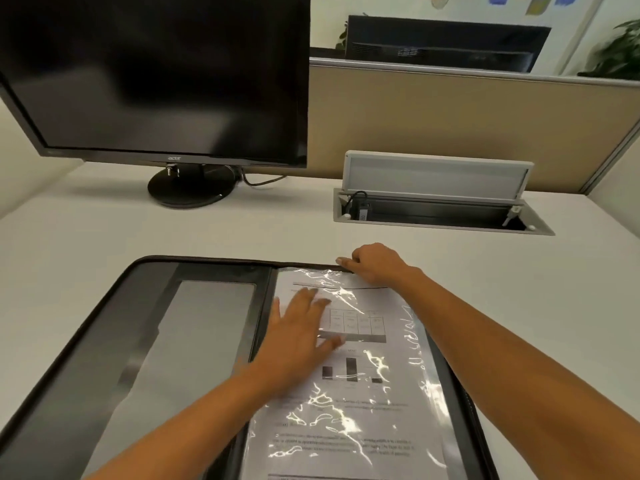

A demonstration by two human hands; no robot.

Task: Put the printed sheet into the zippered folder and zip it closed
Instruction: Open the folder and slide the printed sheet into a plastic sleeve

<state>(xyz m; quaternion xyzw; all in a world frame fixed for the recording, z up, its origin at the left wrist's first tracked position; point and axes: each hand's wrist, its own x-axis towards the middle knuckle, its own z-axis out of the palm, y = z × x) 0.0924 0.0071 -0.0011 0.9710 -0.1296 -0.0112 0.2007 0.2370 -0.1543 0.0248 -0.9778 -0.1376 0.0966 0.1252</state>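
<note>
Two bare hands worked over a black zippered folder (86,358) that lay opened flat on the white desk (519,289). Its far rim ran left to right across the middle of the view, and its near edge was cut off by the bottom of the picture. Bare desk lay open beyond the far rim and on both sides of the folder. Well apart at the far left stood a dark flat-screen monitor (156,74) on a round black foot. At the far right was a grey recessed cable box (440,216) with its lid raised, in front of a beige partition wall (450,116). The white printed sheet (363,420), bearing text, a table and a bar chart, lay in the right half of the folder under a crinkled clear plastic sleeve (420,344), its visible edges inside the zip rim. The left half showed a grey rectangular pocket panel (207,323). The left hand (304,330) lay flat with straight, spread fingers, pressing on the sleeve over the far left part of the sheet, near the spine. The right hand (375,263) sat at the far edge of the right half, fingers curled and thumb along the rim, gripping the folder's far edge where the sleeve's top met it.
</note>
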